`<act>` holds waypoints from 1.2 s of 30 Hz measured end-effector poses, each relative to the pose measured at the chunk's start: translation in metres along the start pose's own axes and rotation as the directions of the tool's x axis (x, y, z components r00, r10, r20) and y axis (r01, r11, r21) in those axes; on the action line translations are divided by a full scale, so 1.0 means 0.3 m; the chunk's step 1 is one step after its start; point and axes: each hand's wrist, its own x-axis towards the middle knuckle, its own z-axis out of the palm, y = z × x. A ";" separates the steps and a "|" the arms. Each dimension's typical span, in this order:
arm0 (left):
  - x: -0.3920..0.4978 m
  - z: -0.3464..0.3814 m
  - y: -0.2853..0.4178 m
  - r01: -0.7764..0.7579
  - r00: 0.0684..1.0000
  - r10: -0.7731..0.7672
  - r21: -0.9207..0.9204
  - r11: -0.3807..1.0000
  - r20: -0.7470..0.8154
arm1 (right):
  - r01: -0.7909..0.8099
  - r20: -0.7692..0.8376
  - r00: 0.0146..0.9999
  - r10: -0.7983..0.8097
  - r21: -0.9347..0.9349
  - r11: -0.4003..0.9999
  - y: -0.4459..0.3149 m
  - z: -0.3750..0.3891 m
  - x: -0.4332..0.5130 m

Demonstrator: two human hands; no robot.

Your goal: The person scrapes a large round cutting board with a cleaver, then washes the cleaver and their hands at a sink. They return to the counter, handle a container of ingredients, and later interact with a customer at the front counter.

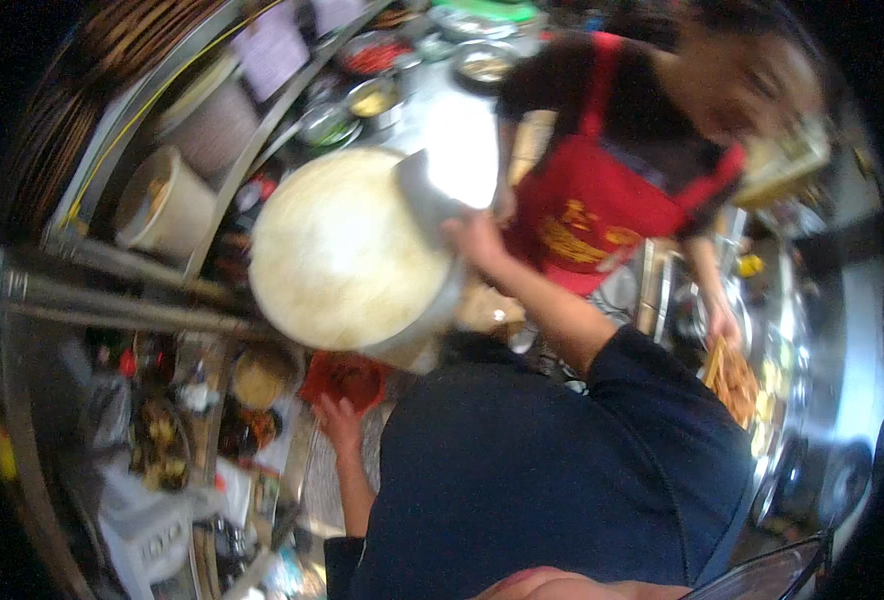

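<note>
My right hand (479, 238) is closed around the near end of a broad metal blade (421, 196), which looks like a cleaver. Glare and blur hide the blade's outline and the handle. The blade is over the right edge of a thick, round, pale chopping block (344, 251). Lower down on the left, my left hand (338, 426) has its fingers spread at the near rim of a red plastic container (346, 379). Whether the fingers touch the rim is unclear. The container's contents are too blurred to name.
Close on the right, a co-worker in a red apron (584, 217) holds a basket of orange-brown food pieces (734, 384). Behind the block stand metal bowls of ingredients, one with red pieces (374, 56). White tubs (168, 199) sit on a left shelf. A metal rail (134, 300) crosses the left side.
</note>
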 end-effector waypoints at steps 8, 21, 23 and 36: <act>-0.070 -0.059 0.132 0.181 0.983 -0.184 -0.106 0.978 -0.016 | 0.042 0.096 0.995 -0.034 -0.080 0.996 -0.030 0.007 0.479; -0.293 0.009 0.375 0.625 0.780 -0.625 -0.012 0.780 0.033 | 0.636 0.739 0.552 -0.387 -0.074 0.768 -0.176 0.112 0.879; -0.298 0.019 0.412 0.657 0.753 -0.656 -0.011 0.753 0.047 | 0.738 0.755 0.444 -0.482 -0.003 0.675 -0.181 0.073 0.852; -0.292 0.044 0.317 0.559 0.827 -0.561 0.162 0.813 -0.039 | 0.589 0.664 0.638 -0.392 -0.092 0.803 -0.254 0.239 1.010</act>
